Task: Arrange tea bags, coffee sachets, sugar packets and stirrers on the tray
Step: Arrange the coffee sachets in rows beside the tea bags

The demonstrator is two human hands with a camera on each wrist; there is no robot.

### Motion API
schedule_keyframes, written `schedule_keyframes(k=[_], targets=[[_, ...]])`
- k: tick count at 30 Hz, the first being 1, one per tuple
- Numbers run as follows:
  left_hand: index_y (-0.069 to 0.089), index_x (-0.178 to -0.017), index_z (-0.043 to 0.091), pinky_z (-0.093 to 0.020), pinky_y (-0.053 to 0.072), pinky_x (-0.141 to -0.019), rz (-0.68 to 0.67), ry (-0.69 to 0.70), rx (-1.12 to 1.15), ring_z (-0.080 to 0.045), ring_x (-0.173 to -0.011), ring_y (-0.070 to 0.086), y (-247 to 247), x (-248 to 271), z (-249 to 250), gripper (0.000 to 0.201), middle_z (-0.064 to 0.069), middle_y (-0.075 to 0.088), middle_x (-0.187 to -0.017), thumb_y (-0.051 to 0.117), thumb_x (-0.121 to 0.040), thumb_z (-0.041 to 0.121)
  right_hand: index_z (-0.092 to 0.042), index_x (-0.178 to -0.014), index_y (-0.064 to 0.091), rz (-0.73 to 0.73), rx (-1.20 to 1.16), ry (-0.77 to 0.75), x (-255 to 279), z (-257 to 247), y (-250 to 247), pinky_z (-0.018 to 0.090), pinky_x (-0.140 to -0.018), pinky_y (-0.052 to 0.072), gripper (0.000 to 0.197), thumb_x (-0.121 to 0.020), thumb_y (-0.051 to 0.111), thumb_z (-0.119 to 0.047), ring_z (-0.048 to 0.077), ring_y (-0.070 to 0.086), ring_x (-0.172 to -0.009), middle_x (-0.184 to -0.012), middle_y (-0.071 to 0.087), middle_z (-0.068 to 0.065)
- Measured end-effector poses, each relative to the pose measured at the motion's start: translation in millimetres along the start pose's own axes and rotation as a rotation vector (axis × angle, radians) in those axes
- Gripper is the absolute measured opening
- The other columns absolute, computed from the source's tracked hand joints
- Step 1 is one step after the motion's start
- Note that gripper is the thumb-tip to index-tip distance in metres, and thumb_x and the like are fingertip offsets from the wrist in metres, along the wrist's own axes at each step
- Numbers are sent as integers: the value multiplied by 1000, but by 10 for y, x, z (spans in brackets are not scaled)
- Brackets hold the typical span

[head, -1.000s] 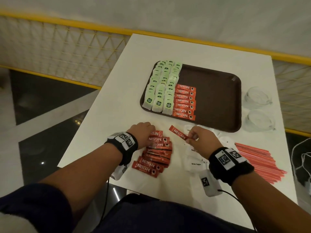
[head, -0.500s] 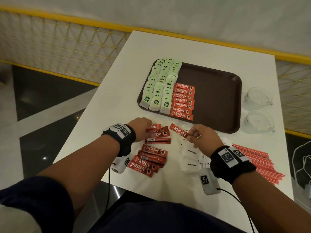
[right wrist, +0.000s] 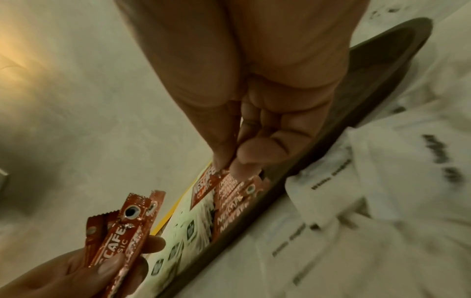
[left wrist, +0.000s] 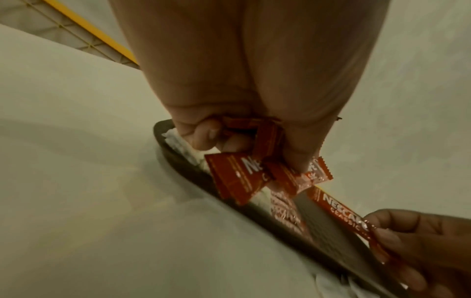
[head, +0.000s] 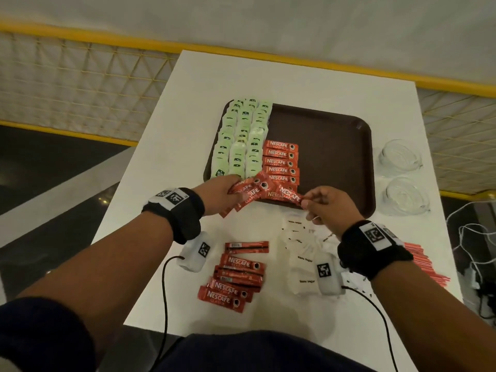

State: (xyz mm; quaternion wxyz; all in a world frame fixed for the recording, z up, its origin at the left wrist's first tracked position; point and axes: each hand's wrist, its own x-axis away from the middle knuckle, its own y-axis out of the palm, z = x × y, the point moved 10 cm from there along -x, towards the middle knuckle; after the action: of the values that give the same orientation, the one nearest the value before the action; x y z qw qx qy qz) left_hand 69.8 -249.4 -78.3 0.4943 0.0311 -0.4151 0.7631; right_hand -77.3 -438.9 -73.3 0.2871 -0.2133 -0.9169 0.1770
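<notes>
A brown tray [head: 335, 146] holds rows of green tea bags [head: 241, 140] on its left and a column of red coffee sachets [head: 281, 162] beside them. At the tray's near edge my left hand [head: 217, 196] grips a bunch of coffee sachets [head: 248, 193] [left wrist: 237, 177] [right wrist: 119, 238]. My right hand [head: 330, 208] pinches one end of a single coffee sachet [head: 288, 196] [left wrist: 341, 213] [right wrist: 203, 187] over that edge. More coffee sachets [head: 233, 277] lie on the white table near me, with white sugar packets [head: 303, 253] and red stirrers [head: 424, 264] to the right.
Two glass cups [head: 400, 157] [head: 405, 197] stand to the right of the tray. White cables [head: 472, 237] hang at the table's right edge. A yellow railing [head: 80, 38] runs behind the table [head: 174, 146]. The tray's right half is bare.
My left hand has lifted a bunch of coffee sachets from the table pile and carried them to the tray's near edge. My right hand has moved forward with its single sachet.
</notes>
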Motion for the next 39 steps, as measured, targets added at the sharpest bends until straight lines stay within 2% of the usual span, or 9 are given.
schedule_keyframes(k=[7, 12, 17, 19, 22, 27, 33, 37, 39], targets=[[56, -118, 19, -25, 56, -62, 26, 24, 357, -12, -86, 68, -407, -424, 161, 28, 4, 67, -98, 58, -96, 36, -14, -101, 68, 140, -152, 21, -574, -221, -292, 27, -69, 56, 9, -93, 63, -13, 12, 64, -70, -87, 71, 5], [58, -113, 21, -30, 54, -65, 70, 34, 449, -19, -91, 69, -640, -713, 105, 25, 2, 69, -97, 60, -94, 38, -11, -100, 69, 241, -139, 24, -1074, -397, -455, 22, -64, 53, 10, -93, 62, -10, 9, 60, -66, -83, 68, 3], [58, -118, 15, -37, 59, -70, 115, 51, 465, -19, -87, 71, -754, -882, 17, 32, -5, 71, -99, 60, -94, 36, -17, -100, 68, 253, 2, 39, -1495, -485, -471, 19, -61, 45, 12, -88, 70, -18, 8, 59, -71, -86, 67, -3], [58, -117, 16, -35, 59, -69, 128, 52, 461, -18, -86, 71, -786, -923, -23, 31, -4, 71, -99, 60, -94, 36, -17, -99, 66, 249, 46, 64, -1631, -470, -447, 21, -65, 47, 18, -84, 75, -21, 9, 60, -75, -87, 66, -3], [61, -113, 17, -33, 58, -70, 140, 57, 476, -20, -87, 70, -825, -984, -67, 26, -4, 71, -98, 60, -95, 34, -19, -95, 66, 264, 116, 95, -1799, -440, -435, 31, -79, 53, 18, -82, 76, -26, 14, 63, -86, -93, 68, -1], [62, -113, 18, -37, 58, -74, 130, 64, 489, -19, -86, 71, -851, -1049, -98, 25, -2, 72, -95, 61, -94, 34, -17, -98, 66, 250, 191, 102, -1942, -481, -398, 21, -61, 42, 25, -80, 78, -30, 14, 63, -86, -95, 69, -1], [63, -109, 20, -35, 57, -75, 107, 51, 485, -19, -85, 70, -821, -1115, -70, 19, -2, 72, -96, 62, -94, 31, -22, -92, 62, 228, 319, 119, -2037, -470, -345, 36, -83, 53, 28, -75, 81, -34, 17, 63, -87, -88, 64, -4], [62, -106, 16, -36, 56, -69, 69, 74, 448, -22, -81, 68, -801, -1169, 42, 19, -7, 71, -95, 63, -93, 30, -19, -93, 64, 297, 312, -68, -1858, -874, -391, 29, -77, 51, 20, -88, 68, -38, 11, 59, -79, -87, 64, -5], [61, -104, 17, -33, 55, -65, 53, 79, 418, -20, -77, 68, -794, -1207, 86, 17, -5, 71, -91, 63, -93, 30, -19, -94, 67, 181, 223, -168, -1710, -1148, -288, 22, -68, 46, 25, -92, 61, -43, 7, 59, -75, -88, 67, -6]])
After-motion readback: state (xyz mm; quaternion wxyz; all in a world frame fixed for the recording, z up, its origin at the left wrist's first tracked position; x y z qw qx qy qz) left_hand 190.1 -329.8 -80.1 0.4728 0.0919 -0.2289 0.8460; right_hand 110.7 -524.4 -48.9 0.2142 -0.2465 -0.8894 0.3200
